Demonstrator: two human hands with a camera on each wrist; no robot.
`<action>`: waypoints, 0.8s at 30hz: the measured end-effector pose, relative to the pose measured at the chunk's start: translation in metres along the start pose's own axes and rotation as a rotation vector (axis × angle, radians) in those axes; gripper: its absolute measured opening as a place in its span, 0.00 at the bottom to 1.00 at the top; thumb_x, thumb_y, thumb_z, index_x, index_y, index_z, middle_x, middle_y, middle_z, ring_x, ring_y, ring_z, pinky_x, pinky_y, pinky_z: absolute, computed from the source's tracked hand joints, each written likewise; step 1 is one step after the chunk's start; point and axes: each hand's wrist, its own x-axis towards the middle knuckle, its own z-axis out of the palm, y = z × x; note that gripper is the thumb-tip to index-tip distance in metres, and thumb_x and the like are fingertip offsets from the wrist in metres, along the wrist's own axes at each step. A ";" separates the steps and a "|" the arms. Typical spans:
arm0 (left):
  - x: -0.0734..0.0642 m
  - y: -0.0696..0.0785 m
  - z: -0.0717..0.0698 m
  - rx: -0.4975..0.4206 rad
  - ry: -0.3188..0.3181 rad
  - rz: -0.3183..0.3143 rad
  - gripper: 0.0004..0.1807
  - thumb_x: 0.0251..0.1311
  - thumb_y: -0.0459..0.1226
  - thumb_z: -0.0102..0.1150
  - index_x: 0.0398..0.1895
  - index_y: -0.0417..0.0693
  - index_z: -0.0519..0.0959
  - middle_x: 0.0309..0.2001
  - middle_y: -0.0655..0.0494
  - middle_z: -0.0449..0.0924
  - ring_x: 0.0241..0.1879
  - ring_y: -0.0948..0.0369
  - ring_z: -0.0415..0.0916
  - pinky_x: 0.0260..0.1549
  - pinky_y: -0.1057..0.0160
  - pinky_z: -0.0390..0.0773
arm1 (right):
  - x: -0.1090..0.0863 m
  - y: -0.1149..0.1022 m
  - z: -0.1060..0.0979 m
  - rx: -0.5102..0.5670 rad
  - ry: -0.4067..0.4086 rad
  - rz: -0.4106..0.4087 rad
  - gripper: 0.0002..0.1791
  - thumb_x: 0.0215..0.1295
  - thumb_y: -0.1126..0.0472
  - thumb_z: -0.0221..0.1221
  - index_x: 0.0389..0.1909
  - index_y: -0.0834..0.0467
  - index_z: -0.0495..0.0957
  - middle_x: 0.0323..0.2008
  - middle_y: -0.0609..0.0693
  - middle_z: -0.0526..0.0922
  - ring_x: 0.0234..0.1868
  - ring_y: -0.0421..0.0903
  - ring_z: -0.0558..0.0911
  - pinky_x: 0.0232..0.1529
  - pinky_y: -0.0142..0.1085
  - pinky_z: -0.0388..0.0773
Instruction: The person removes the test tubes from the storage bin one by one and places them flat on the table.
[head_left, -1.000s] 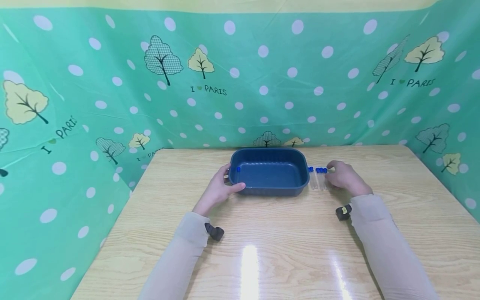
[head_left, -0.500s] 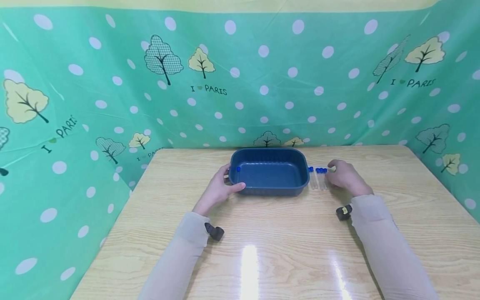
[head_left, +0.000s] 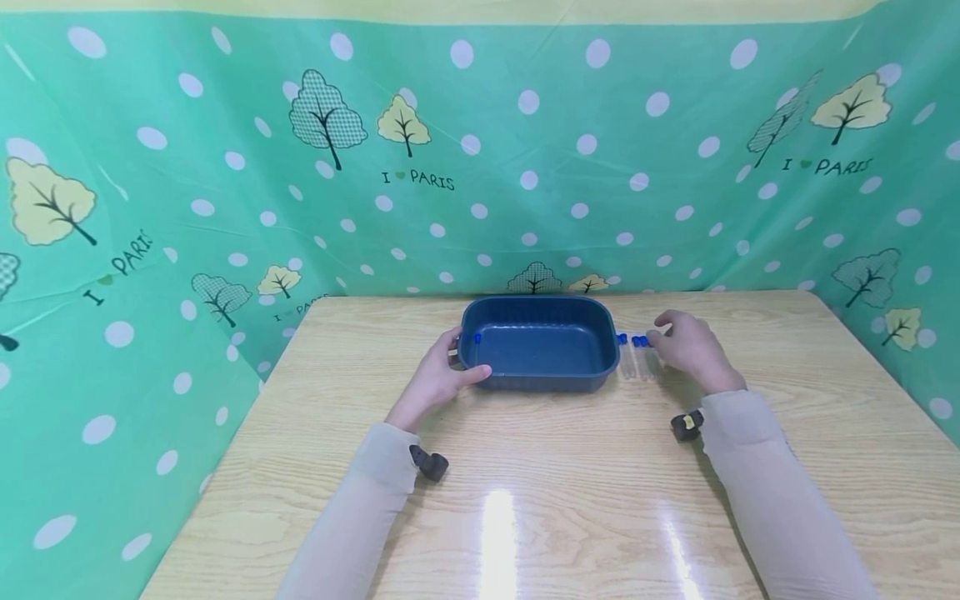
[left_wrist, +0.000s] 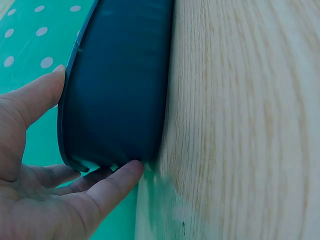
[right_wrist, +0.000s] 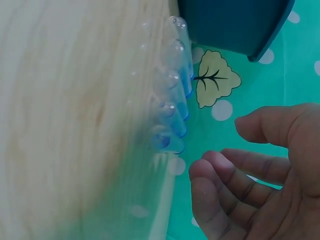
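Note:
A dark blue plastic basin stands at the back of the table. My left hand grips its left end, thumb over the rim and fingers against the end wall, as the left wrist view also shows. Inside the basin's left end is a blue cap; the tube body under it is hard to make out. To the right of the basin, several clear test tubes with blue caps lie side by side. Beside the rightmost tubes my right hand hovers with thumb and fingers apart, holding nothing. The right wrist view shows the tubes apart from the fingers.
The wooden table stretches in front of both arms. A green dotted curtain hangs right behind the basin and along both sides. A small black camera is strapped at each wrist.
My right hand has risen slightly off the rightmost tubes, and its thumb and fingers have spread. The left hand and basin have stayed put.

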 end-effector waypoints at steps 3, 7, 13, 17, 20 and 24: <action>0.000 0.000 0.000 -0.003 -0.001 0.002 0.51 0.49 0.47 0.72 0.73 0.49 0.54 0.67 0.44 0.63 0.63 0.46 0.66 0.59 0.48 0.68 | 0.000 -0.002 -0.001 -0.003 0.013 -0.013 0.27 0.70 0.53 0.49 0.60 0.70 0.66 0.41 0.66 0.79 0.35 0.53 0.80 0.30 0.41 0.77; 0.001 -0.001 0.000 -0.003 -0.003 0.000 0.50 0.49 0.47 0.72 0.73 0.49 0.54 0.67 0.44 0.63 0.63 0.46 0.66 0.59 0.48 0.69 | -0.002 -0.008 -0.003 -0.019 0.033 -0.034 0.26 0.70 0.53 0.49 0.60 0.68 0.68 0.43 0.67 0.79 0.37 0.55 0.79 0.32 0.43 0.77; 0.001 -0.002 0.000 -0.001 0.000 0.000 0.51 0.49 0.47 0.72 0.73 0.49 0.54 0.67 0.44 0.63 0.63 0.47 0.66 0.59 0.48 0.69 | -0.006 -0.020 -0.005 -0.026 0.045 -0.067 0.27 0.70 0.52 0.50 0.61 0.67 0.67 0.43 0.66 0.79 0.37 0.56 0.79 0.32 0.44 0.76; 0.001 -0.002 0.000 0.002 0.000 0.002 0.51 0.49 0.47 0.72 0.73 0.49 0.54 0.67 0.44 0.63 0.63 0.47 0.66 0.60 0.48 0.68 | -0.009 -0.027 -0.005 -0.030 0.049 -0.077 0.27 0.71 0.51 0.50 0.62 0.66 0.68 0.42 0.64 0.80 0.36 0.54 0.79 0.32 0.43 0.75; 0.001 -0.001 0.000 0.003 0.002 0.003 0.51 0.49 0.47 0.72 0.73 0.50 0.54 0.67 0.44 0.63 0.63 0.47 0.66 0.60 0.48 0.68 | -0.010 -0.032 -0.005 -0.035 0.057 -0.090 0.26 0.70 0.52 0.50 0.61 0.66 0.68 0.41 0.63 0.80 0.34 0.52 0.79 0.31 0.42 0.75; 0.001 -0.001 0.001 0.004 0.003 0.000 0.51 0.49 0.47 0.73 0.73 0.49 0.54 0.67 0.44 0.63 0.63 0.47 0.66 0.60 0.48 0.68 | -0.013 -0.039 -0.003 -0.030 0.063 -0.114 0.25 0.69 0.54 0.51 0.60 0.67 0.69 0.37 0.61 0.81 0.29 0.50 0.78 0.26 0.39 0.74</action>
